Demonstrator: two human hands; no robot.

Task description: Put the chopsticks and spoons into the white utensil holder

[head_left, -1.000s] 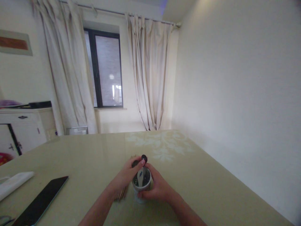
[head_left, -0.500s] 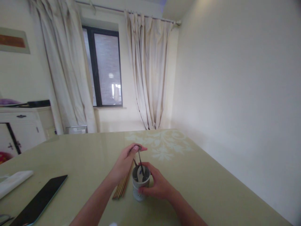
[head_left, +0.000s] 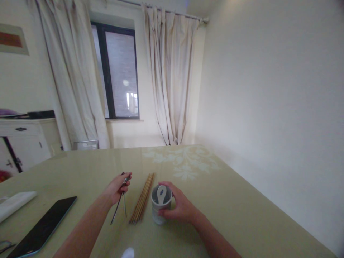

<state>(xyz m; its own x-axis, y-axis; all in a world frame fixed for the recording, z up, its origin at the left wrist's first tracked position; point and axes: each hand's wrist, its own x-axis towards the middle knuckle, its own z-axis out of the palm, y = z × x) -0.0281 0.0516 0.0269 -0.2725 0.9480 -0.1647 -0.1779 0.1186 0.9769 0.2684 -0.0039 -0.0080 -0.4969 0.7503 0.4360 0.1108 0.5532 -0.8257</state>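
Observation:
My left hand (head_left: 118,188) is closed around the upper ends of metal spoons (head_left: 117,209), raised above the table. Their thin handles point downward and spread apart; the bowls are mostly hidden by my fingers. My right hand (head_left: 181,204) wraps the right side of a grey-white cup (head_left: 158,217), which stands upright. Inside that cup sits a white ceramic soup spoon (head_left: 161,194) with a small blue mark. Between my two hands lies a bundle of wooden chopsticks (head_left: 142,200), just left of the cup.
On the left of the greenish table (head_left: 242,215) lie a dark tablet (head_left: 45,225) and a white object (head_left: 17,204). Part of a pair of scissors (head_left: 6,247) shows at the bottom left corner. A wall (head_left: 268,107) runs along the right side.
My left hand has drawn the metal spoons out of the cup and moved left and down, past the chopsticks. My right hand still holds the cup in nearly the same place.

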